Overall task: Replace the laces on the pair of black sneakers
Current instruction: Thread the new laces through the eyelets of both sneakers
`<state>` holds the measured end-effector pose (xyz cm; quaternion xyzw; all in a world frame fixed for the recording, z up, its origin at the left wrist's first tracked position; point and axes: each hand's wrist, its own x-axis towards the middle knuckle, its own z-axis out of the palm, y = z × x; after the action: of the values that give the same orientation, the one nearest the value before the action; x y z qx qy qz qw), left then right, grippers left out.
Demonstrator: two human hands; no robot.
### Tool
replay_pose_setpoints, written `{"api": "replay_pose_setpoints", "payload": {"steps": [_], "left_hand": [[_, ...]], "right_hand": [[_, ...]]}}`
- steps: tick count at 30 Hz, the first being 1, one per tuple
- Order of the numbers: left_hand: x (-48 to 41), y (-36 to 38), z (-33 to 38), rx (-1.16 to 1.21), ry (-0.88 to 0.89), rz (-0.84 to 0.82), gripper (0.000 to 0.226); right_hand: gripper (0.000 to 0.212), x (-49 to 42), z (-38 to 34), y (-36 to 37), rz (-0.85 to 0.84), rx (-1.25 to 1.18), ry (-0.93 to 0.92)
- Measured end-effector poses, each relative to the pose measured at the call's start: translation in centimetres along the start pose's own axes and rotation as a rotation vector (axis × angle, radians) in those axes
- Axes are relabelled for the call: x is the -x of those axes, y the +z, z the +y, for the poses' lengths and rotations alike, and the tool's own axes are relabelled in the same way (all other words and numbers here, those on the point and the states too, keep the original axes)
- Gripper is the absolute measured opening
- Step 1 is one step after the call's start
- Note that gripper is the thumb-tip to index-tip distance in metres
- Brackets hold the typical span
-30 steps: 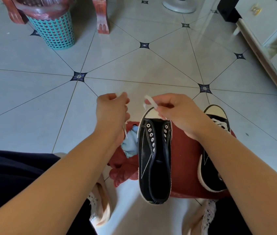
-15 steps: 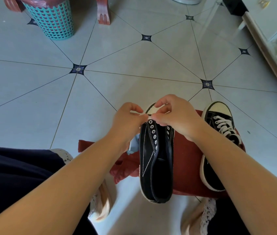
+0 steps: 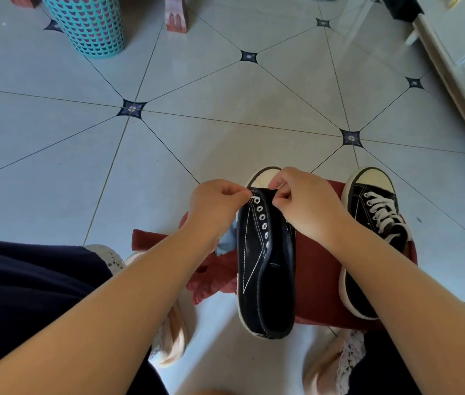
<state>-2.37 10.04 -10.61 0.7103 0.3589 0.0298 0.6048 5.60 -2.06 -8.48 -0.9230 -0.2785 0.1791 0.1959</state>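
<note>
Right, the unlaced black sneaker (image 3: 265, 263) sits at about five o'clock from the middle of the view. Its toe points to twelve and it lies on a red cloth (image 3: 319, 269). The eyelets run bare down the opening, except at the toe end, where a short bit of white lace (image 3: 254, 197) shows at the first eyelet.

The left hand (image 3: 214, 206) comes in from seven o'clock, knuckles up. Its fingers (image 3: 237, 192) are curled, thumb and forefinger pinching that lace right at the eyelet. The right hand (image 3: 308, 206) reaches in from five o'clock, wrist bent over the shoe. Its fingers (image 3: 281, 199) are curled tight and pressed together at the toe end; what they pinch, I cannot tell. The two hands are close together over the toe cap.

At three o'clock of this shoe stands the second sneaker (image 3: 373, 223), laced in white, on the same cloth. At nine o'clock a pale blue rag (image 3: 227, 240) is tucked beside the shoe. Out on the tiled floor (image 3: 225, 132), a teal basket (image 3: 89, 27) stands at eleven o'clock, with a red wooden leg (image 3: 175, 19) near it.
</note>
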Motion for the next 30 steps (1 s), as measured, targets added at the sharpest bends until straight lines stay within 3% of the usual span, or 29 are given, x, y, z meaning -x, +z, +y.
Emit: {"api": "replay_pose_setpoints", "payload": {"steps": [6,12,30], "left_hand": [[-0.3,0.6,-0.9,-0.102,0.059,0.041,0.008],[-0.8,0.8,-1.2,-0.321,0.14,0.059,0.014],[-1.1,1.0,-1.2,-0.567,0.349,0.022,0.02]], "right_hand": [[0.027,-0.2,-0.3,0.7,-0.002,-0.033,0.013],[0.038,-0.4,-0.1,0.9,0.007,-0.321,0.092],[0.025,-0.1,0.4,2.3,0.142,-0.268,0.01]]}}
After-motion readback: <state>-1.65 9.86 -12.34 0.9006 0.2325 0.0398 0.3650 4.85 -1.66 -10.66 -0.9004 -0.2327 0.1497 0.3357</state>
